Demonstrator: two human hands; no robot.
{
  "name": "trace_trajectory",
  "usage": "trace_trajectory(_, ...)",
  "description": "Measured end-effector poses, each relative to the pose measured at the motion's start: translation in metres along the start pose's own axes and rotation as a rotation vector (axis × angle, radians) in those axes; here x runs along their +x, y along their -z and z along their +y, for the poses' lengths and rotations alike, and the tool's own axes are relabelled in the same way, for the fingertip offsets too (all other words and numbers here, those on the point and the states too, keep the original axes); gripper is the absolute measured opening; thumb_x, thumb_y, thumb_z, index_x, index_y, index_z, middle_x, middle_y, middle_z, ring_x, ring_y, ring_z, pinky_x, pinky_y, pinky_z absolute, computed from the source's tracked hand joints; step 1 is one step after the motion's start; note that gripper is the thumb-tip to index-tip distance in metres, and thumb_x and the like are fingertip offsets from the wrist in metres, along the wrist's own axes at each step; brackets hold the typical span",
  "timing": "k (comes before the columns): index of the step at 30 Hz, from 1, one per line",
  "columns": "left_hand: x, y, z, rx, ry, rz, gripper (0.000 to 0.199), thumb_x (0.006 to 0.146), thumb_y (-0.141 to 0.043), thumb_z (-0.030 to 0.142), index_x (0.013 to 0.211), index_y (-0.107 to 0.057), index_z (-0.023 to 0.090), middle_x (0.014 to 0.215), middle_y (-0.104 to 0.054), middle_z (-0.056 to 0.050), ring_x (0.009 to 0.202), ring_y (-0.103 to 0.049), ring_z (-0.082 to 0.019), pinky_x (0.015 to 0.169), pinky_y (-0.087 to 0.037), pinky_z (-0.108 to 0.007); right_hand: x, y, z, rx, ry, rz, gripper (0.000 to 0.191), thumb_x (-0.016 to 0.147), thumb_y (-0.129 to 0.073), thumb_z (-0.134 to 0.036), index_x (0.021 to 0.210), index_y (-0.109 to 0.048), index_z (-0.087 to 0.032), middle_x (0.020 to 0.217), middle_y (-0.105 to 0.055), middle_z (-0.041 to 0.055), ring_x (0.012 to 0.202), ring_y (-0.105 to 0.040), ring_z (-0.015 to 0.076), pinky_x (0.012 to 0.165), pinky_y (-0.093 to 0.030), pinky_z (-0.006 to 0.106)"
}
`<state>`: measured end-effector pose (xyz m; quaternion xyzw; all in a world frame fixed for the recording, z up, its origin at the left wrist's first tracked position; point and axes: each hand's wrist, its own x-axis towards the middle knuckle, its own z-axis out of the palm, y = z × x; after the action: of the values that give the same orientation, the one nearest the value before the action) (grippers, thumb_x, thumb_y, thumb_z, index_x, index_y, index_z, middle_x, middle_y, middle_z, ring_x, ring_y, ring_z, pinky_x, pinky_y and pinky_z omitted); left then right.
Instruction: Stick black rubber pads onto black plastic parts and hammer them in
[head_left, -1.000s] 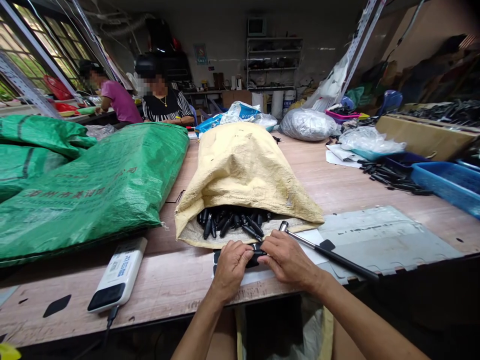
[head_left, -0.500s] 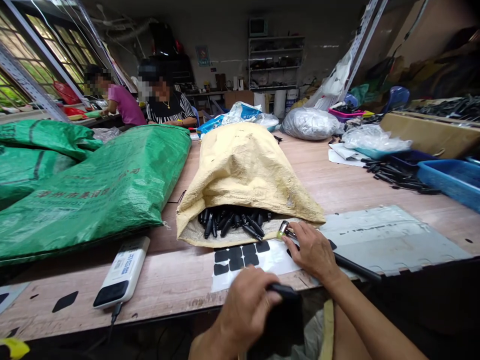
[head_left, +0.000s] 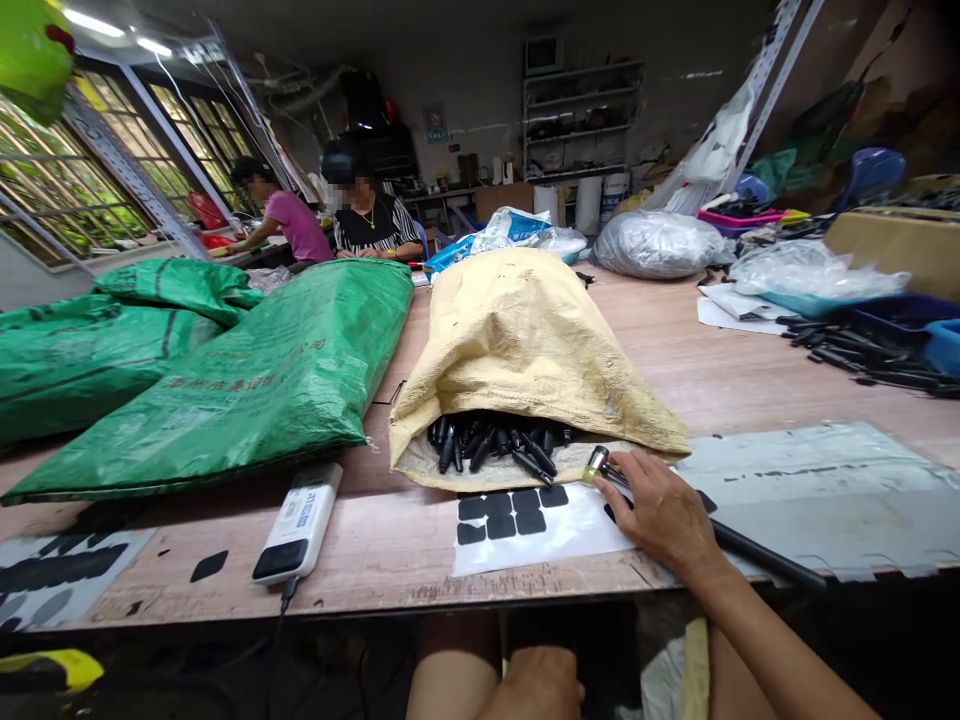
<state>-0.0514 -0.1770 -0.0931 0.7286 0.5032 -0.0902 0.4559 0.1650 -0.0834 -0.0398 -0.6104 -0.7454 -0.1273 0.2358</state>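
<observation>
My right hand is closed around a hammer lying at the table's front edge. Its shiny head has a yellowish end, and the long black handle runs out to the right under my palm. At the bottom of the view, below the table edge, is my left hand; its fingers are mostly hidden. Just beyond my right hand, a cream woven sack lies with its mouth toward me, showing several black tapered parts. A white sheet of black rounded-square stickers lies before it.
Green woven sacks cover the left side. A white power bank with a cable lies near the edge. At right are a grey mat, loose black parts and a blue tray. Two people sit beyond.
My left hand has dropped lower, below the table edge, and the black object it held is no longer visible. My right hand stays on the hammer; the view has shifted left.
</observation>
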Motion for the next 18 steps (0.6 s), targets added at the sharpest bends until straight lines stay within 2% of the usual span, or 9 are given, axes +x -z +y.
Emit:
trace_trajectory(3,-0.03,0.041,0.02,0.026,-0.117,-0.092,0.033,0.075,-0.073,0.035,0.106,-0.075,0.025,0.102,-0.076,-0.009,0.095,-0.07,-0.03,0.081,-0.052,-0.037,0.0,0.001,0.0,-0.015,0.006,-0.006,0.026,0.097,-0.052,-0.044,0.103,-0.059,-0.02,0.095,-0.063,0.0067,0.093,-0.058,0.0236,0.081,-0.041,0.034)
trace_trajectory(5,-0.048,0.083,0.027,-0.148,-0.257,0.066,0.024,0.086,-0.062,0.043,0.097,-0.075,0.026,0.087,-0.076,-0.001,0.079,-0.068,-0.019,0.068,-0.049,-0.026,0.0,0.001,0.0,-0.024,0.013,-0.011,0.025,0.097,-0.052,-0.044,0.102,-0.059,-0.02,0.094,-0.063,0.0065,0.092,-0.058,0.0236,0.081,-0.04,0.034)
trace_trajectory(6,-0.054,0.107,0.026,-0.17,-0.264,0.211,0.027,0.09,-0.056,0.043,0.09,-0.073,0.023,0.08,-0.074,-0.001,0.072,-0.065,-0.017,0.062,-0.046,-0.024,0.0,0.002,0.0,-0.027,0.016,-0.01,0.025,0.097,-0.052,-0.043,0.101,-0.059,-0.02,0.093,-0.063,0.0065,0.092,-0.058,0.0236,0.081,-0.04,0.034)
trace_trajectory(9,-0.05,0.17,0.01,-0.047,-0.079,0.877,0.031,0.097,-0.044,0.036,0.09,-0.069,0.019,0.086,-0.071,-0.005,0.078,-0.064,-0.019,0.071,-0.046,-0.029,0.0,0.002,-0.001,-0.03,0.013,-0.002,0.025,0.097,-0.053,-0.043,0.102,-0.06,-0.02,0.093,-0.062,0.0065,0.092,-0.058,0.0234,0.081,-0.04,0.034)
trace_trajectory(10,-0.043,0.186,0.003,0.05,-0.008,1.039,0.026,0.096,-0.047,0.033,0.094,-0.068,0.018,0.092,-0.07,-0.008,0.083,-0.064,-0.021,0.077,-0.047,-0.031,0.0,0.002,-0.001,-0.028,0.011,-0.003,0.025,0.097,-0.053,-0.044,0.102,-0.06,-0.02,0.093,-0.062,0.0064,0.092,-0.058,0.0232,0.08,-0.04,0.033)
trace_trajectory(11,-0.035,0.199,-0.004,0.128,0.054,1.121,0.022,0.095,-0.049,0.03,0.098,-0.067,0.017,0.1,-0.07,-0.01,0.09,-0.064,-0.023,0.082,-0.048,-0.033,0.0,0.002,-0.001,-0.026,0.009,-0.004,0.025,0.097,-0.053,-0.044,0.102,-0.06,-0.02,0.093,-0.062,0.0061,0.092,-0.057,0.023,0.08,-0.04,0.033)
trace_trajectory(13,-0.019,0.214,-0.013,0.246,0.187,1.13,0.018,0.092,-0.055,0.025,0.104,-0.065,0.015,0.107,-0.068,-0.014,0.097,-0.065,-0.026,0.085,-0.048,-0.036,0.001,0.002,-0.001,-0.017,0.007,-0.011,0.025,0.097,-0.053,-0.044,0.1,-0.06,-0.02,0.093,-0.062,0.0056,0.092,-0.057,0.0226,0.08,-0.04,0.033)
trace_trajectory(15,-0.009,0.22,-0.017,0.287,0.293,1.046,0.02,0.09,-0.058,0.023,0.109,-0.063,0.016,0.104,-0.07,-0.015,0.097,-0.066,-0.03,0.082,-0.049,-0.038,0.002,0.002,-0.001,-0.01,0.004,-0.015,0.025,0.097,-0.053,-0.044,0.099,-0.06,-0.02,0.093,-0.061,0.0053,0.091,-0.057,0.0224,0.081,-0.04,0.033)
trace_trajectory(18,-0.012,0.216,-0.013,0.243,0.312,1.05,0.025,0.088,-0.062,0.026,0.113,-0.061,0.02,0.093,-0.071,-0.01,0.09,-0.067,-0.03,0.077,-0.049,-0.038,0.002,0.002,-0.001,-0.004,-0.003,-0.015,0.024,0.097,-0.052,-0.043,0.1,-0.06,-0.02,0.093,-0.061,0.0052,0.091,-0.057,0.022,0.08,-0.039,0.032)
